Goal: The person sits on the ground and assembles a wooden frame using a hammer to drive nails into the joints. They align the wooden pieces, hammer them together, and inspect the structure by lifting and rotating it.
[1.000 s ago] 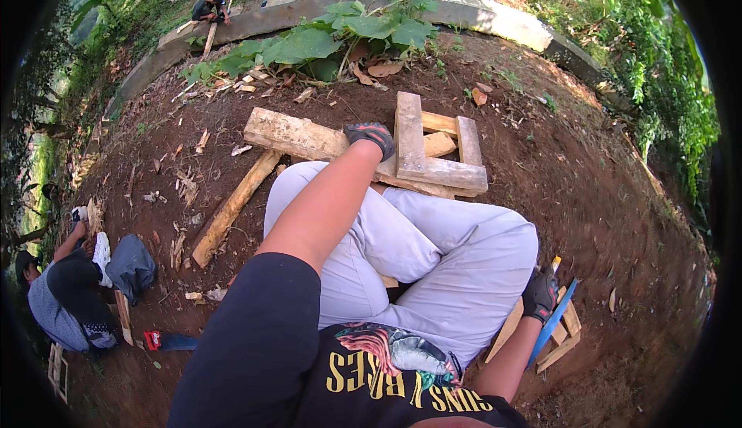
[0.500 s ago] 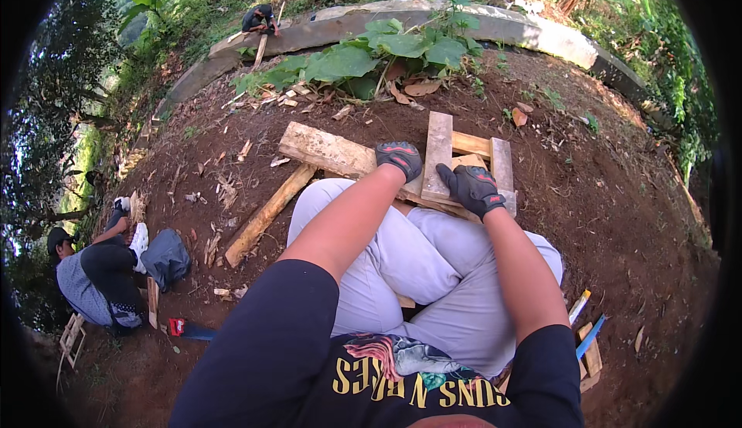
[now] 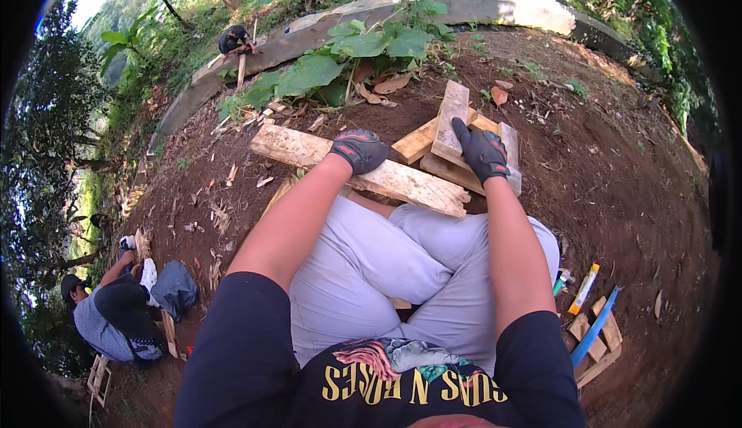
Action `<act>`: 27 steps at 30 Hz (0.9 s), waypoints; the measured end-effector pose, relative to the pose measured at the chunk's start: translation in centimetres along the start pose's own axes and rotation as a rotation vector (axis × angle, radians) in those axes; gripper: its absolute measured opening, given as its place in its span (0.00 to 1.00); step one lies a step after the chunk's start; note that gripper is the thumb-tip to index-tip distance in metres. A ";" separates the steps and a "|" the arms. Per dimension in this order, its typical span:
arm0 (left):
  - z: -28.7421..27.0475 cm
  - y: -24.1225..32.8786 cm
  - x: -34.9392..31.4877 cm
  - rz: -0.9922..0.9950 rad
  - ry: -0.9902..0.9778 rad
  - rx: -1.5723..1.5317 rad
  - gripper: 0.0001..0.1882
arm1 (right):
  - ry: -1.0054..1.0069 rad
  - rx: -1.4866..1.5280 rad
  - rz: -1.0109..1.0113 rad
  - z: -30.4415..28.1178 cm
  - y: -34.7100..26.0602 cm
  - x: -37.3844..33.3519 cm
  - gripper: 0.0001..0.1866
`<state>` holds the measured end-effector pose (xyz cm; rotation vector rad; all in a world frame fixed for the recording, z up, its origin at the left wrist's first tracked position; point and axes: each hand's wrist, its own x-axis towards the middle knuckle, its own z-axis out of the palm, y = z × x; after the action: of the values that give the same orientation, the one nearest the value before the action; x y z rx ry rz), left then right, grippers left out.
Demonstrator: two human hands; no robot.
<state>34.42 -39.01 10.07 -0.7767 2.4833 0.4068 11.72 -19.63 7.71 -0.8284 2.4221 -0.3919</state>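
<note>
Wooden slat (image 3: 450, 122), frame centre, now lies under my right hand (image 3: 482, 150), newly pressed flat; left hand (image 3: 358, 150) clasps the long plank (image 3: 357, 168).

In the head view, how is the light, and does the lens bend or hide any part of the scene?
Head view: soft, even daylight on the gloved left hand, the right hand and the long plank, with no hard shadows; the sky at top left is overexposed; the fisheye lens curves the concrete curb and leaves black corners; the middle is sharp.
</note>
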 end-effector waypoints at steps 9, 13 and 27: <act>2.1 -16.7 -5.0 -0.383 0.063 0.058 0.31 | -0.163 -0.147 -0.022 1.0 -1.7 -1.1 0.46; 6.6 -23.6 -4.6 -0.556 0.085 -0.085 0.31 | -0.216 -0.212 -0.007 1.9 -1.3 -1.2 0.47; -1.4 -8.3 9.4 -0.090 0.055 -0.110 0.43 | -0.242 -0.173 -0.108 2.4 -1.5 -0.4 0.47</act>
<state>32.13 -50.38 5.03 -0.9525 2.4825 0.4987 14.08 -20.76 6.61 -1.0227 2.2135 -0.1142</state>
